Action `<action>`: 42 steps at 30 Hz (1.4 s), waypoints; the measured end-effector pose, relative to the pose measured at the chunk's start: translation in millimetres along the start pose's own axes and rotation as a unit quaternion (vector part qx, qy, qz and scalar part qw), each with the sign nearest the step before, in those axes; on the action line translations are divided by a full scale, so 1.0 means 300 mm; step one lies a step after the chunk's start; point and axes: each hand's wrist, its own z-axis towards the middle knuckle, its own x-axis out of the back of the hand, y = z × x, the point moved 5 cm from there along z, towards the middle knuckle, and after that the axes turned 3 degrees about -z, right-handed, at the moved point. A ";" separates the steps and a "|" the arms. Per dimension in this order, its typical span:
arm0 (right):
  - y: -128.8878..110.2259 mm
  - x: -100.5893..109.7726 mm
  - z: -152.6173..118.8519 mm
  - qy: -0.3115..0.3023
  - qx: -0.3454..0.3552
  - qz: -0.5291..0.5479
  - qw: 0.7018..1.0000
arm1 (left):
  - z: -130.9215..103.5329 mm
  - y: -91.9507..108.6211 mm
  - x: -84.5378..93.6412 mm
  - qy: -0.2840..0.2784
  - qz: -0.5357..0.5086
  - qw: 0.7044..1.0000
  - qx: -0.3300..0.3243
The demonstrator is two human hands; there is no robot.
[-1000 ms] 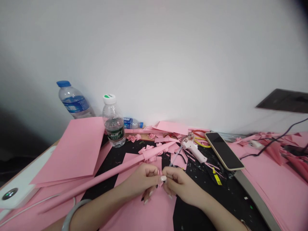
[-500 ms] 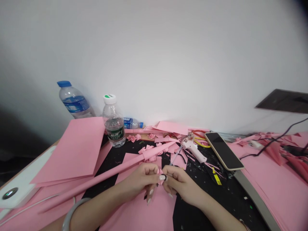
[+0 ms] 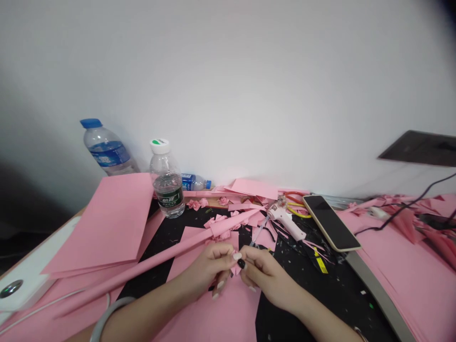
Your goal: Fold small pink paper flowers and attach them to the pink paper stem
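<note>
A small pink paper flower (image 3: 235, 269) is pinched between my two hands, partly covered by the fingers. My left hand (image 3: 218, 265) grips it from the left with thumb and forefinger. From the right, my right hand (image 3: 259, 268) holds its other side, the dark-nailed thumb touching near the left thumb. Both hands are just above a pink paper sheet (image 3: 213, 318) on a black mat (image 3: 285, 308). Behind them lies a long rolled pink paper tube (image 3: 153, 263), with several folded paper flowers (image 3: 221, 227) beside its far end.
A glue gun (image 3: 287, 222), a phone (image 3: 331, 223) and yellow-handled pliers (image 3: 301, 211) lie right of centre. A green-labelled bottle (image 3: 168, 183) and a blue-capped bottle (image 3: 109, 149) stand by the wall. Stacked pink paper (image 3: 103, 223) is at left, more pink sheets (image 3: 409, 270) at right.
My thumbs have shifted slightly on the pink paper flower, the dark-nailed right thumb now showing more plainly. Both hands stay in nearly the same place; the view has moved slightly.
</note>
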 end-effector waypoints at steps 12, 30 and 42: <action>0.001 -0.001 0.003 0.036 -0.040 0.103 0.993 | -0.001 0.014 -0.002 -0.004 0.055 0.998 -0.030; -0.018 -0.007 -0.008 0.082 0.047 -0.110 0.989 | -0.008 -0.015 -0.012 0.016 0.073 0.995 -0.066; -0.008 -0.013 -0.016 0.112 0.059 -0.133 0.983 | -0.016 -0.054 -0.030 0.003 -0.017 0.997 -0.074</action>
